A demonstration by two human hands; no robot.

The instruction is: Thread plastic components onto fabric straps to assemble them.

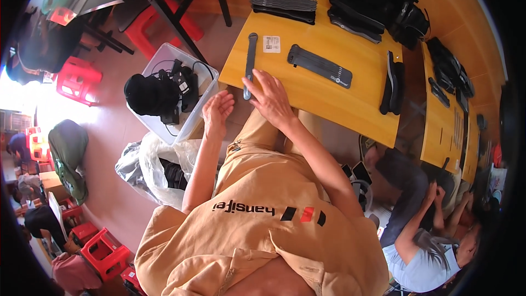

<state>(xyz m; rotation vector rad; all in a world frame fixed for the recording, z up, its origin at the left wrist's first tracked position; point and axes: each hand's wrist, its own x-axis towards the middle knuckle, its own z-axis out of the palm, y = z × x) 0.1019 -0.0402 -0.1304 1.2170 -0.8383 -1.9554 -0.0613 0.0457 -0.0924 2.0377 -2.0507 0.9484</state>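
Note:
A narrow dark grey strap (250,57) lies lengthwise near the left edge of the yellow table (329,101), its near end reaching past the front edge. Over that near end is my right hand (271,97), fingers stretched and apart, fingertips touching the strap. My left hand (218,114) is just off the table's front left corner, palm partly turned up and fingers loosely bent, with nothing in it. A wider dark grey band (320,66) with a slotted end rests flat in the table's middle. Beside the strap is a white printed label (272,44).
Stacked grey straps (284,6) and black bundles (378,0) fill the table's far side; dark curved pieces (392,83) lie at its right. A clear plastic bin (204,90) with black items stands left, above a plastic bag (153,159). Another person (424,255) sits at right.

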